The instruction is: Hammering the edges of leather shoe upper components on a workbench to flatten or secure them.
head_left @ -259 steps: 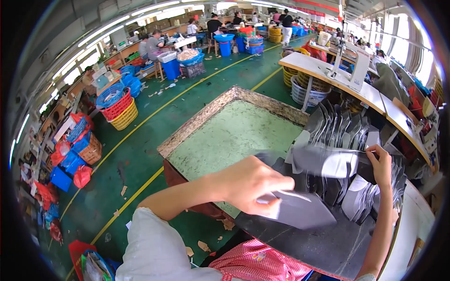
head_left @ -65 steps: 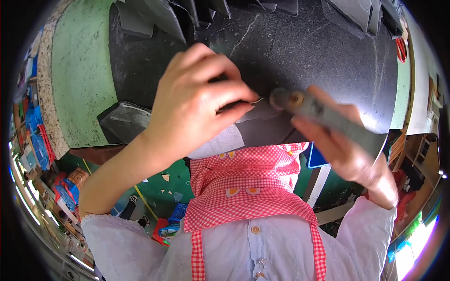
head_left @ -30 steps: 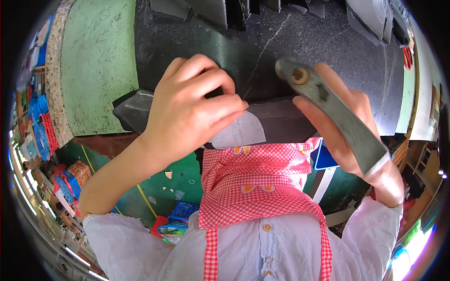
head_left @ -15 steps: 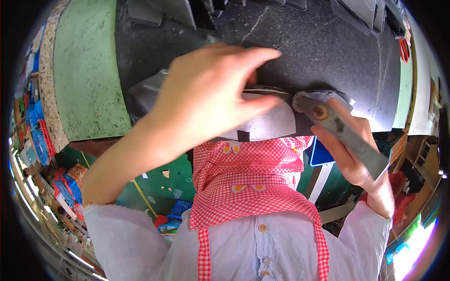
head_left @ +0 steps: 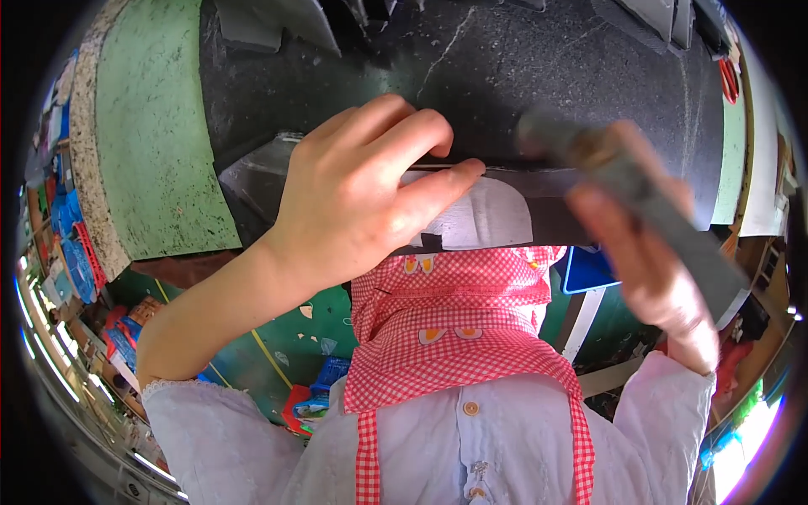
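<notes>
A hammer (head_left: 665,227) with a round face and a wide flat end is in my right hand (head_left: 644,252), raised over the right part of the black work surface and blurred by motion. My left hand (head_left: 362,181) is closed, its fingers curled and its thumb and fingertips at the upper edge of a grey leather-like piece (head_left: 488,210). That piece lies at the near edge of the surface, partly under the hand, with a dark strip along its edge. Beside my left wrist rests another dark grey piece (head_left: 265,164).
Stacked grey pieces (head_left: 273,21) lie at the far left of the black work surface (head_left: 513,76), and more (head_left: 648,21) at the far right. A green board (head_left: 160,135) borders it on the left. Red handles (head_left: 729,80) show at the right edge.
My left hand has come down, its fingers curling onto the grey piece's edge. My right hand has moved with the hammer up and right, away from the grey piece.
</notes>
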Available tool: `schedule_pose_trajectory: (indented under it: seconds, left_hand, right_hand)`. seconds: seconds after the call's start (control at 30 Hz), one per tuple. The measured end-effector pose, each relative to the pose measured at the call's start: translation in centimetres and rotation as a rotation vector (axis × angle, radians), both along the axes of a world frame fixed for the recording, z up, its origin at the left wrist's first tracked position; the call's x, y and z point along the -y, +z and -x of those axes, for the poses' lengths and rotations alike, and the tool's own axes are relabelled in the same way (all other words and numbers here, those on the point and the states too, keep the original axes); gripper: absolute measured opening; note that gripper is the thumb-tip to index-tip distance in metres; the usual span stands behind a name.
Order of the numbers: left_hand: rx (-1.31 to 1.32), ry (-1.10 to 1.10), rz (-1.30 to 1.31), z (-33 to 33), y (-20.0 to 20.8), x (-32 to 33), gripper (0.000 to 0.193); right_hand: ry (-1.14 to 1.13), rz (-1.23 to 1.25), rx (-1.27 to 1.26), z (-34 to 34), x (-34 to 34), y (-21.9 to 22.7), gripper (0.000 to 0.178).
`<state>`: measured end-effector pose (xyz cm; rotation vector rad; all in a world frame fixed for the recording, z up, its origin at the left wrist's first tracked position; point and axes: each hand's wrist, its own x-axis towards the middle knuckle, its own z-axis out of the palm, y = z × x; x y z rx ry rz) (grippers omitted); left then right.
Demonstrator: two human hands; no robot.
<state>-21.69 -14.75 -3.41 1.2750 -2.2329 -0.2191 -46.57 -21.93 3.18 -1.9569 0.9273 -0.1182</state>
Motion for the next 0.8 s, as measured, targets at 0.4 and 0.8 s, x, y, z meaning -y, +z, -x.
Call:
schedule_pose_trajectory:
  seconds: [0.4,0.8]
  left_hand:
    - [-0.218,0.11,-0.532,-2.2,1.6,0.1,0.023]
    - [0.065,0.07,0.054,-2.5,0.1,-2.9,0.027]
  right_hand:
    - [0.261,-0.074,-0.248,-1.8,-1.3,-0.1,0.032]
    - [0.212,0.246,0.097,-3.5,-0.9,-0.6,0.029]
